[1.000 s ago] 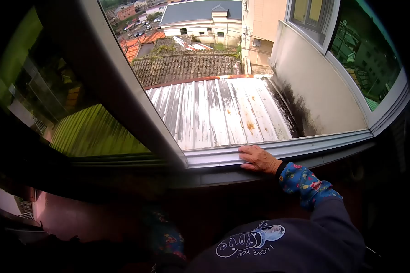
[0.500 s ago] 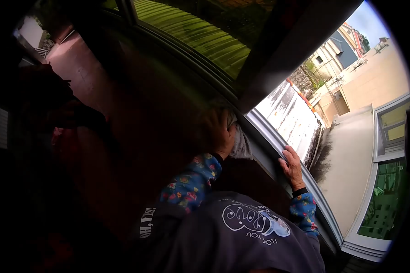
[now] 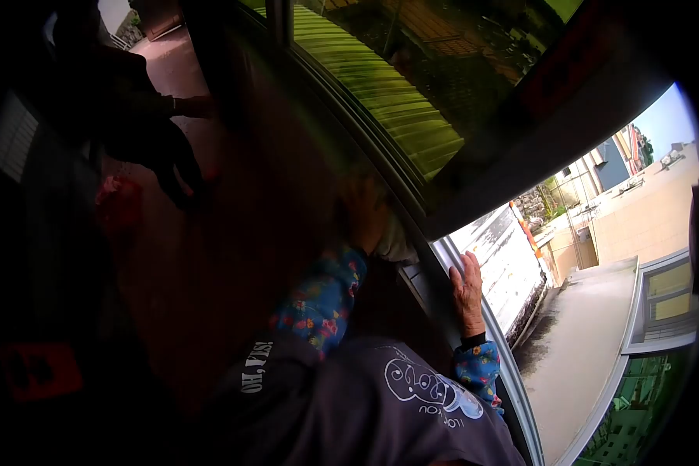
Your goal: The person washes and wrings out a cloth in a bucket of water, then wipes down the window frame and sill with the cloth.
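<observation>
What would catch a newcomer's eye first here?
Probably the brightly lit right hand at the silvery window track, right of centre. Next, the yellow-green window glass at the top, showing a ridged roof. Near the middle, the left hand is in shadow against a pale cloth.

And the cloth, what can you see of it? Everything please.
The cloth looks like soft, pale grey fabric, dull in the shade. Only a small, rumpled part shows, on the window side of the left hand, which partly covers it. It lies beside the lower window frame. The hand touches it, but it is too dark to tell whether the fingers grip or just press. Its full outline, any pattern and any dampness cannot be made out.
</observation>
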`<control>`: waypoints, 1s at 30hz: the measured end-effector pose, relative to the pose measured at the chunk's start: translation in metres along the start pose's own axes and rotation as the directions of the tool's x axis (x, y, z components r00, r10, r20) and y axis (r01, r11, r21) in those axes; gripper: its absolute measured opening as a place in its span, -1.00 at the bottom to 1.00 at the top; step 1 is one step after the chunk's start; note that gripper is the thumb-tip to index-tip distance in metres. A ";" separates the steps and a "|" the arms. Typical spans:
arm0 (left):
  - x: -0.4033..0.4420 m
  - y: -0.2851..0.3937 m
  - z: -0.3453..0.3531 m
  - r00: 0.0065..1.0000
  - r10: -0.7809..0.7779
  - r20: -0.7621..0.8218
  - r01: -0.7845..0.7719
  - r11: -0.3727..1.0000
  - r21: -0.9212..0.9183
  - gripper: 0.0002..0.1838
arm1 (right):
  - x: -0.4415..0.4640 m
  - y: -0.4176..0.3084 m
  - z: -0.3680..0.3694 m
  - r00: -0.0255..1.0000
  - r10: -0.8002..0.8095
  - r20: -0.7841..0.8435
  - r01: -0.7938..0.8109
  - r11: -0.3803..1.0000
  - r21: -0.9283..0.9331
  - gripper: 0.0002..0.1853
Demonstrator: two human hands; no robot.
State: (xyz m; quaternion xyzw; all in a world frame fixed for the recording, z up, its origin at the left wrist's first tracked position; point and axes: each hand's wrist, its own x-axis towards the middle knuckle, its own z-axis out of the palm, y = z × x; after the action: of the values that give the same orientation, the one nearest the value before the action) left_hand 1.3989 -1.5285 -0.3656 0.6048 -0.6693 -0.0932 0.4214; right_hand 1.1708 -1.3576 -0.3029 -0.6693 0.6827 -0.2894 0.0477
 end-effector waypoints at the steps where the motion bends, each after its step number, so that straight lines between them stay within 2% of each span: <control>1: 0.004 -0.005 0.010 1.000 -0.006 -0.002 0.006 0.999 0.041 -0.30 | -0.002 -0.001 -0.004 0.999 0.019 0.028 -0.018 0.999 -0.036 -0.58; 3: 0.011 -0.025 0.028 0.999 -0.037 0.005 0.036 0.992 0.121 -0.30 | -0.004 -0.002 -0.005 0.998 0.042 0.043 -0.040 0.999 -0.031 -0.59; 6: 0.038 -0.054 0.041 0.985 0.030 -0.172 0.002 0.983 0.183 -0.31 | -0.009 0.000 -0.004 0.996 0.083 0.021 -0.082 0.996 -0.026 -0.61; 9: 0.047 -0.061 0.033 0.976 0.108 -0.191 -0.021 0.911 0.411 -0.35 | -0.047 0.009 -0.037 0.996 0.082 0.036 -0.082 0.997 -0.001 -0.61; 11: 0.076 -0.101 0.049 0.966 0.118 -0.231 0.017 0.860 0.510 -0.38 | -0.062 0.016 -0.049 0.996 0.061 0.067 -0.059 0.998 -0.033 -0.60; 13: 0.090 -0.115 0.035 0.982 0.097 -0.159 0.003 0.845 0.534 -0.40 | -0.079 0.025 -0.066 0.983 0.177 0.054 -0.178 0.984 0.003 -0.60; 15: 0.114 -0.094 -0.022 0.998 0.051 0.028 -0.058 0.877 0.476 -0.42 | -0.084 0.015 -0.084 0.953 0.302 0.024 -0.301 0.930 0.211 -0.58; 17: 0.126 -0.100 -0.023 0.994 -0.041 -0.097 0.073 0.932 0.355 -0.41 | -0.093 0.010 -0.093 0.912 0.409 -0.033 -0.391 0.891 0.231 -0.57; 18: 0.129 -0.104 -0.021 0.985 -0.096 -0.143 0.134 0.949 0.285 -0.41 | -0.108 0.029 -0.090 0.916 0.389 -0.100 -0.371 0.915 0.160 -0.55; 19: 0.134 -0.108 -0.024 0.995 -0.049 -0.087 0.077 0.931 0.358 -0.39 | -0.129 0.053 -0.095 0.900 0.435 -0.016 -0.432 0.897 0.095 -0.59; 21: 0.148 -0.118 -0.036 0.998 0.041 0.046 -0.058 0.877 0.476 -0.37 | -0.187 0.111 -0.101 0.893 0.450 -0.013 -0.447 0.883 -0.142 -0.61; 22: 0.153 -0.129 -0.032 0.999 -0.008 -0.049 0.023 0.950 0.313 -0.35 | -0.218 0.145 -0.101 0.895 0.445 -0.026 -0.440 0.872 -0.215 -0.60; 23: 0.158 -0.136 -0.032 0.989 -0.072 -0.130 0.090 0.986 0.139 -0.34 | -0.236 0.154 -0.101 0.918 0.378 -0.117 -0.396 0.886 -0.241 -0.58; 25: 0.165 -0.150 -0.038 0.990 -0.050 -0.133 0.066 0.991 0.118 -0.32 | -0.277 0.168 -0.103 0.934 0.233 -0.270 -0.313 0.899 -0.307 -0.54; 26: 0.163 -0.151 -0.039 0.987 -0.047 -0.153 0.061 0.995 0.085 -0.32 | -0.292 0.178 -0.108 0.830 0.484 -0.276 -0.477 0.874 0.095 -0.47; 28: 0.158 -0.138 -0.043 0.977 -0.046 -0.209 0.049 0.999 0.010 -0.32 | -0.331 0.214 -0.124 0.817 0.521 -0.249 -0.504 0.854 0.131 -0.47; 30: 0.155 -0.151 -0.039 0.970 -0.037 -0.240 0.044 0.999 0.026 -0.34 | -0.326 0.198 -0.126 0.769 0.601 -0.216 -0.584 0.799 0.144 -0.53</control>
State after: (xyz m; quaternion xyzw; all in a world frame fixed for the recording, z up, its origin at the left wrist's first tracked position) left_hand 1.5487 -1.6892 -0.3667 0.6316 -0.6025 -0.0180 0.4876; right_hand 0.9714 -1.0220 -0.3946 -0.3755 0.8488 -0.3651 0.0726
